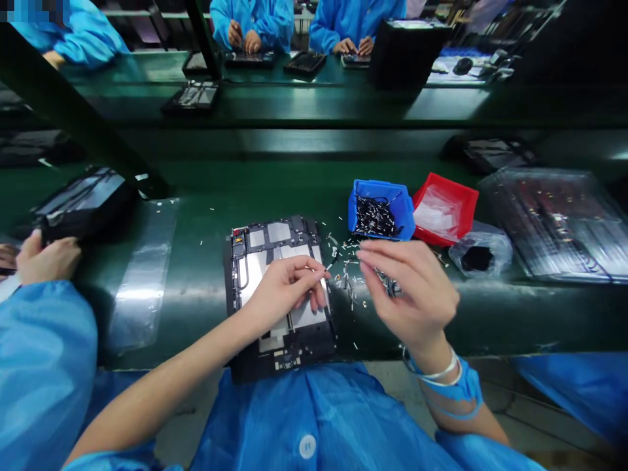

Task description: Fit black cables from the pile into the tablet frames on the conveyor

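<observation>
An opened tablet-like device [255,275] with silver panels and a black frame lies on the green bench in front of me, its near end at the bench edge. My left hand [294,284] is over its right half, thumb and forefinger pinching a short black cable [333,263]. To the right, my right hand [409,288] is raised above the bench with thumb and fingertips brought together; whatever is between them is too small to make out. Scattered small white scraps [350,261] and a few thin cables lie between the device and my right hand.
Behind my right hand stand a blue bin [407,209] of short black cables and a red bin [466,203] holding clear plastic. A plastic bag [483,252] and clear trays [559,222] lie farther right. A co-worker's hand [49,258] touches another device at left; people work opposite.
</observation>
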`<state>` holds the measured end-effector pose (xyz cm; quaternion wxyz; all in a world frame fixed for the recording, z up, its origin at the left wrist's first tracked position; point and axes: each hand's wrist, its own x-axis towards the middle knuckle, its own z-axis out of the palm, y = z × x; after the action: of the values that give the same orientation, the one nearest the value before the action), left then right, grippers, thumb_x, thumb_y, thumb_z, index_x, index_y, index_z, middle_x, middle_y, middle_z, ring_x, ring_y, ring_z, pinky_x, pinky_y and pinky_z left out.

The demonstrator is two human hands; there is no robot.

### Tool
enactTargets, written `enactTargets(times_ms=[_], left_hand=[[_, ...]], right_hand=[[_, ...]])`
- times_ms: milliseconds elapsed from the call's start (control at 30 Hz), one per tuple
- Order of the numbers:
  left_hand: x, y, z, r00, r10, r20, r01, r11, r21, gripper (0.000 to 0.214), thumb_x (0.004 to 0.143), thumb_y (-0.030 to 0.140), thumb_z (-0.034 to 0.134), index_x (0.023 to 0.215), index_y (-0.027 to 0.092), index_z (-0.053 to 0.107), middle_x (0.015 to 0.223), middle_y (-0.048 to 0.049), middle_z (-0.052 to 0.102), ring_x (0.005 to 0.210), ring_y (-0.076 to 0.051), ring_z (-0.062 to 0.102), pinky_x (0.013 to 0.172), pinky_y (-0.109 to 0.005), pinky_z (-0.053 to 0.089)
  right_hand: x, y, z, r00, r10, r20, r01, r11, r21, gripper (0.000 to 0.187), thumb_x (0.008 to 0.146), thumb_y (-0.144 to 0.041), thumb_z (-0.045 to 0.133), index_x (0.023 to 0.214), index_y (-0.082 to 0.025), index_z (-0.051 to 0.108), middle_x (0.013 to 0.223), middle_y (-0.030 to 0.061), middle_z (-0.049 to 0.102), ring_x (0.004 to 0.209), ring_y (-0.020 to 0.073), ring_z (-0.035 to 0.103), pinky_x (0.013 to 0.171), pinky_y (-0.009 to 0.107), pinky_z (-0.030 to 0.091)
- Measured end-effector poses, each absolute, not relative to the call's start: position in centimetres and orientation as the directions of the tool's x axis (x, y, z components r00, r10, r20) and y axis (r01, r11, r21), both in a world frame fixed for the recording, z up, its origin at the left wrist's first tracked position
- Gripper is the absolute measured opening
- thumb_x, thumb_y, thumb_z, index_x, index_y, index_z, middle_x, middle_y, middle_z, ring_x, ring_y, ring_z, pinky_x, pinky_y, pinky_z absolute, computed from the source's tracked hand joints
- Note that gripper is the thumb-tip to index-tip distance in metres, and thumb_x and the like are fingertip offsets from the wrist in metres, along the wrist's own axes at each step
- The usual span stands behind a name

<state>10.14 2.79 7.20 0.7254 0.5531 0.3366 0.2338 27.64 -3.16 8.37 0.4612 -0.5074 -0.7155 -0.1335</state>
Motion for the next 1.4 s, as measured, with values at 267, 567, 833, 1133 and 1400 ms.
enactTargets(times_ms=[267, 567, 833, 1133, 1400], left_hand=[[9.6, 3.1, 7.2, 0.662, 0.734, -0.148, 0.043, 0.160, 0.986, 0.011, 0.082, 0.023, 0.061, 0.085, 0.014, 0.066, 0.065, -0.0036, 0.068, 0.057, -0.012, 0.064, 0.045, -0.018, 0.041], [8.3, 3.6, 5.8, 0.640, 0.711, -0.291, -0.004, 0.382, 0.924, 0.043, 0.084, 0.025, 0.059, 0.123, 0.011, 0.052, 0.083, -0.0126, 0.072, 0.070, -0.022, 0.072, 0.048, -0.024, 0.051], [9.3, 3.2, 5.9, 0.650, 0.719, -0.245, -0.078, 0.384, 0.920, 0.046, 0.083, 0.021, 0.058, 0.127, 0.014, 0.047, 0.082, -0.0090, 0.071, 0.071, -0.019, 0.071, 0.049, -0.020, 0.052], [9.5, 2.5, 6.3, 0.632, 0.768, -0.105, 0.038, 0.105, 0.994, 0.049, 0.084, 0.009, 0.049, 0.132, 0.016, 0.052, 0.086, -0.0062, 0.073, 0.057, -0.011, 0.063, 0.055, -0.021, 0.051], [8.9, 2.4, 5.7, 0.685, 0.728, -0.040, 0.045, 0.012, 0.999, 0.059, 0.080, 0.001, 0.043, 0.138, 0.014, 0.047, 0.088, -0.0092, 0.074, 0.078, -0.018, 0.071, 0.063, -0.024, 0.053]], right_hand=[[25.4, -2.4, 7.3, -0.163, 0.695, 0.700, 0.829, 0.481, -0.285, 0.014, 0.082, -0.008, 0.058, 0.081, -0.019, 0.066, 0.079, 0.0047, 0.073, 0.072, 0.0164, 0.065, 0.063, 0.030, 0.054], [36.1, -1.2, 6.6, 0.289, 0.526, 0.800, 0.957, -0.173, -0.232, 0.012, 0.082, -0.022, 0.060, 0.079, -0.017, 0.071, 0.062, 0.0067, 0.064, 0.055, 0.0185, 0.055, 0.055, 0.033, 0.041], [31.3, -1.8, 6.7, -0.057, 0.682, 0.730, 0.941, 0.281, -0.189, 0.017, 0.081, -0.012, 0.062, 0.091, -0.023, 0.070, 0.081, 0.0040, 0.073, 0.072, 0.0187, 0.064, 0.066, 0.033, 0.051], [25.2, -2.5, 6.7, -0.302, 0.713, 0.633, 0.840, 0.513, -0.176, 0.012, 0.082, -0.008, 0.060, 0.085, -0.017, 0.066, 0.079, 0.0070, 0.073, 0.071, 0.0177, 0.064, 0.064, 0.032, 0.055], [25.5, -2.8, 7.0, -0.337, 0.716, 0.611, 0.821, 0.541, -0.181, 0.020, 0.078, -0.006, 0.062, 0.091, -0.020, 0.066, 0.079, 0.0056, 0.073, 0.070, 0.0190, 0.066, 0.065, 0.033, 0.054]])
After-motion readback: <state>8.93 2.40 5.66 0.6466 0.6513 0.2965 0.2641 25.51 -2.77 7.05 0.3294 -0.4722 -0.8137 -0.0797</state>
